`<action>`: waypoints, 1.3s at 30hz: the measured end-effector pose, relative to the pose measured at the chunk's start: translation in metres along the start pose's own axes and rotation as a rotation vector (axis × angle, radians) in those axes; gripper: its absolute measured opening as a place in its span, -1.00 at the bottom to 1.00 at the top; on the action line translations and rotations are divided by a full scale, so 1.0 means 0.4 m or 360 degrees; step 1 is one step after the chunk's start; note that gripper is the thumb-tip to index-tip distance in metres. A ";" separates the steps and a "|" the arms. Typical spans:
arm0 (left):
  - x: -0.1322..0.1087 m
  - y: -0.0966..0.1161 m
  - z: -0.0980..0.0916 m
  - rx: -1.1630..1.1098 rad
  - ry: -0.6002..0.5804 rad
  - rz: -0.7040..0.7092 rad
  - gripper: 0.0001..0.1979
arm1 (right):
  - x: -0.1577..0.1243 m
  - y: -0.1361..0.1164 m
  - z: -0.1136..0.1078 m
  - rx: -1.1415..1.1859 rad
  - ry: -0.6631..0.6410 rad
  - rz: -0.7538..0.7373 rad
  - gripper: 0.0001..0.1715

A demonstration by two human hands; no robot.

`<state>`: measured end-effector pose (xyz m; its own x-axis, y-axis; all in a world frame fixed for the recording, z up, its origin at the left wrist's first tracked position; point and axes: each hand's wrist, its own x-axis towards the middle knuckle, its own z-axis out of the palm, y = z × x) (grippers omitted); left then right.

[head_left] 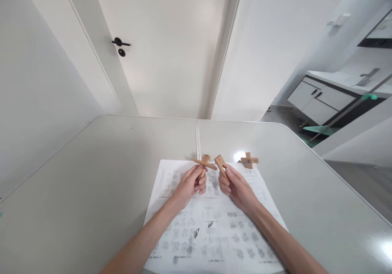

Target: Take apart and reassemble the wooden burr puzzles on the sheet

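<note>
My left hand (193,183) is closed on two wooden puzzle pieces (206,163) that cross each other, one lying slantwise over the other. In my right hand (234,184) is a single wooden puzzle piece (219,161), a tilted bar with a notch in its side and a small dark mark near its top. A narrow gap separates the pieces in the two hands. Both hands are above a printed instruction sheet (203,235) covered in small grey diagrams. Beyond my right hand, an assembled wooden cross puzzle (248,160) rests at the sheet's far right corner.
The sheet lies on a pale grey table (92,192) with a seam down its far middle and rounded far corners. A white door (171,53) with a black handle (121,42) stands behind it. At the right, a washroom cabinet (321,98) shows through an opening.
</note>
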<state>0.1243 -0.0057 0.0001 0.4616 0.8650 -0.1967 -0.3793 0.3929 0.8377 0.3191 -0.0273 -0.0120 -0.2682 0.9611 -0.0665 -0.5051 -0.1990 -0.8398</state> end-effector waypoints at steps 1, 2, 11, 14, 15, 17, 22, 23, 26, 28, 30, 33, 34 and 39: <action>-0.001 -0.001 0.002 -0.0010 -0.0019 -0.0015 -0.64 | -0.001 0.001 0.000 -0.0042 -0.0021 -0.0004 -0.67; -0.002 -0.002 0.004 -0.0020 -0.0046 -0.0037 -0.64 | -0.003 0.002 0.000 -0.0090 -0.0041 -0.0013 -0.65; -0.009 -0.002 0.015 0.0030 -0.0235 -0.0172 -0.58 | -0.014 0.007 -0.011 -0.0394 -0.0173 -0.0070 -0.55; -0.006 -0.001 0.008 0.0041 -0.0285 -0.0197 -0.58 | -0.014 0.010 -0.016 -0.0415 -0.0168 -0.0081 -0.58; -0.005 -0.001 0.004 0.0034 -0.0306 -0.0215 -0.59 | -0.013 0.011 -0.019 -0.0405 -0.0164 -0.0080 -0.58; -0.002 0.000 -0.003 0.0000 -0.0355 -0.0263 -0.59 | -0.011 0.015 -0.023 -0.0387 -0.0153 -0.0077 -0.57; 0.002 0.003 -0.015 -0.0142 -0.0468 -0.0363 -0.63 | -0.006 0.014 -0.023 -0.0413 -0.0101 -0.0075 -0.50; 0.002 0.004 -0.016 -0.0170 -0.0468 -0.0368 -0.64 | -0.006 0.013 -0.021 -0.0417 -0.0094 -0.0069 -0.49; 0.002 0.009 -0.018 -0.0230 -0.0426 -0.0348 -0.65 | -0.006 0.007 -0.013 -0.0398 -0.0066 -0.0051 -0.49; 0.000 0.013 -0.017 -0.0206 -0.0405 -0.0334 -0.64 | -0.005 0.004 -0.007 -0.0392 -0.0043 -0.0060 -0.51; -0.002 0.016 -0.014 -0.0118 -0.0408 -0.0330 -0.63 | -0.003 0.003 -0.004 -0.0435 -0.0033 -0.0077 -0.56; -0.006 0.019 -0.003 0.0028 -0.0445 -0.0315 -0.63 | -0.002 0.005 -0.004 -0.0535 -0.0015 -0.0104 -0.60; -0.008 0.020 0.001 0.0061 -0.0456 -0.0312 -0.63 | -0.002 0.007 -0.006 -0.0563 0.0001 -0.0115 -0.61; -0.020 0.032 0.019 0.0202 -0.0470 -0.0338 -0.67 | -0.004 0.014 -0.015 -0.0619 0.0075 -0.0146 -0.60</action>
<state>0.1220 -0.0099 0.0164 0.7375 0.6339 -0.2330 -0.1567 0.4962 0.8539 0.3215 -0.0288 -0.0198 -0.1942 0.9810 0.0012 -0.1747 -0.0334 -0.9841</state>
